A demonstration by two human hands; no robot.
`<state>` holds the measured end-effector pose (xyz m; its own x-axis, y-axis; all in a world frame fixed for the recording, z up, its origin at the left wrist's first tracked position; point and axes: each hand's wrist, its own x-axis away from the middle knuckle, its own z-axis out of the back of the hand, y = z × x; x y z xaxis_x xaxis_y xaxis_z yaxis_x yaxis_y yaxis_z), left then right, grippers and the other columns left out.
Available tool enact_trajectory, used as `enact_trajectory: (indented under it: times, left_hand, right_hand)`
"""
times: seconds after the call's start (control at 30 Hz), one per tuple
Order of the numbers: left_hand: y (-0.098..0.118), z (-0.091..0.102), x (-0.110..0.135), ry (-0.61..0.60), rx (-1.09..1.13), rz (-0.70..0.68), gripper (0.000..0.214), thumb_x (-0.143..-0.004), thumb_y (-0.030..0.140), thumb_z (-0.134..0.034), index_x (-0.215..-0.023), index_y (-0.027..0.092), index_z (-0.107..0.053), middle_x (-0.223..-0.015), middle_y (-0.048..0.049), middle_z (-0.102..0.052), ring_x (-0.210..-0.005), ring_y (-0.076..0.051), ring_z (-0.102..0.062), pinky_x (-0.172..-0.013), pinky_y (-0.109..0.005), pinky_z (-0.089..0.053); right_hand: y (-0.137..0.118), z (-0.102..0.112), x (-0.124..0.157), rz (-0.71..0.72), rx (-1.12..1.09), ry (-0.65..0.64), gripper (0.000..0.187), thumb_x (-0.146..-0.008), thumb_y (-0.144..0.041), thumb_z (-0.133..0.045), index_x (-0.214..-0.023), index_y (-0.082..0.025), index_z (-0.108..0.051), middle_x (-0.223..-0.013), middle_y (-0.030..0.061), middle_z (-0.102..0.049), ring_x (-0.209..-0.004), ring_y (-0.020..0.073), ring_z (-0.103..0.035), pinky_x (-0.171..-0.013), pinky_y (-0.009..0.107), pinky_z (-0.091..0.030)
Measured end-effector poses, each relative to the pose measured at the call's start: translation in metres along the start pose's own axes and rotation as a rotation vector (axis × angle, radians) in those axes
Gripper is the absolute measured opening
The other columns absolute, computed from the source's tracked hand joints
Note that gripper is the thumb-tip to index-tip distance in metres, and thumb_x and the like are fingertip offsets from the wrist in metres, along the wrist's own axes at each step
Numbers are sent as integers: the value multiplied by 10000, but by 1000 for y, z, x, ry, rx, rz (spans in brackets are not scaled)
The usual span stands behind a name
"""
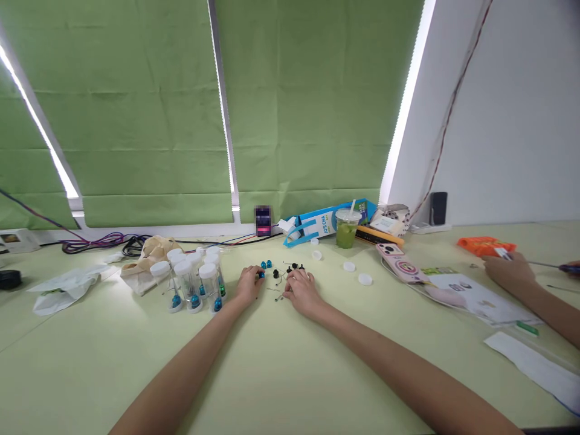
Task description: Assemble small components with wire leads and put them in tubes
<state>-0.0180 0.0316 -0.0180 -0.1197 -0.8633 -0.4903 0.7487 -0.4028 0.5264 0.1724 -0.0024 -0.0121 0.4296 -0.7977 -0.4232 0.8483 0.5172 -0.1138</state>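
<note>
Head view. Observed both forearms stretched from the near edge of the bench [272,374] toward its middle, palms down, wrists low on the surface. Found the left hand [248,285] with fingers curled narrow, tips pinched on a small blue part [261,275]. Found the right hand [302,293] just beside it, knuckles up, fingers bent inward close to thin metal pins [278,296]; cannot tell whether anything is gripped there.

Noted the blue part as round and bright, lying mid-bench against the left fingertips and partly hidden by them. Noted two more blue pieces [266,264] just beyond it and several black parts [294,266] near the right hand.

Recorded a cluster of clear vials [194,284] with white caps, upright, just left of the left hand, blue pieces at their bottoms. Recorded loose white caps [349,266] right of the hands, a cup of green drink [347,229] and a blue carton [317,225] toward the far edge, and a phone in a pink case [399,263] farther right.

Logged a second person's hand [510,272] at the right edge, holding a thin tool [544,264], near an orange packet [484,244].
</note>
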Motion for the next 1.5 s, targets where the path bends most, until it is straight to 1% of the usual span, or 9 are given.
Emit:
enact_trajectory:
  times: [0.1,0.23,0.33,0.43,0.57,0.73,0.97,1.17,1.5]
  left_hand:
    - [-1,-1,0,4,5,-17,209,-701,77,-540,-852,195,-621,-873,-48,-645,-898,-222,-554,-810,-356,-430]
    - [-4,-2,0,7,21,-48,210,-699,92,-542,-857,196,-634,-876,-51,-649,-880,-218,-570,-821,-354,-430]
    - [-4,-2,0,9,43,-67,222,-695,92,-537,-857,199,-646,-866,-49,-638,-845,-205,-585,-800,-337,-447]
    - [-3,-1,1,9,66,-74,235,-696,98,-529,-862,208,-654,-853,-40,-619,-819,-194,-594,-766,-320,-468]
    - [-1,0,1,3,86,-71,214,-698,129,-538,-850,210,-663,-833,-42,-602,-785,-190,-596,-694,-304,-483]
    - [4,2,1,-10,99,-78,186,-672,151,-586,-832,200,-666,-769,-39,-605,-726,-180,-588,-617,-274,-464]
    - [18,12,5,-52,131,-130,146,-654,172,-624,-792,195,-669,-724,-27,-605,-690,-173,-574,-624,-271,-446]
    - [26,15,10,-75,164,-183,154,-657,190,-630,-805,182,-674,-737,-30,-597,-700,-174,-574,-658,-277,-448]
    - [26,14,12,-70,173,-217,167,-669,161,-611,-821,182,-677,-754,-34,-581,-707,-180,-566,-663,-289,-449]
  right_hand:
    - [-3,3,2,88,79,-8,71,-831,-172,-507,-830,-170,-577,-1008,86,-513,-1027,232,-401,-947,511,-181]
    - [-7,6,5,211,176,-22,211,-795,-24,-446,-909,-153,-569,-984,110,-529,-1014,237,-396,-988,540,-92]
    - [-9,6,6,260,224,-25,238,-771,-1,-439,-887,-155,-578,-950,110,-544,-994,240,-398,-997,551,-55]
    - [-10,5,6,276,242,-17,224,-770,-9,-444,-859,-161,-582,-918,103,-553,-974,240,-408,-997,546,-55]
    - [-9,7,6,239,229,23,206,-791,-26,-431,-878,-152,-570,-904,110,-559,-964,246,-415,-969,532,-107]
    - [-6,8,8,126,163,107,237,-833,-33,-361,-889,-159,-553,-854,99,-590,-941,234,-421,-912,480,-158]
    - [0,12,10,-23,38,229,235,-906,-125,-302,-875,-165,-532,-872,78,-608,-899,203,-442,-812,361,-205]
    - [0,12,11,-29,-10,265,230,-912,-149,-313,-858,-177,-535,-871,60,-611,-881,191,-451,-792,336,-199]
    - [2,8,11,1,1,319,197,-880,-97,-368,-836,-175,-543,-822,46,-609,-854,179,-450,-788,330,-194]
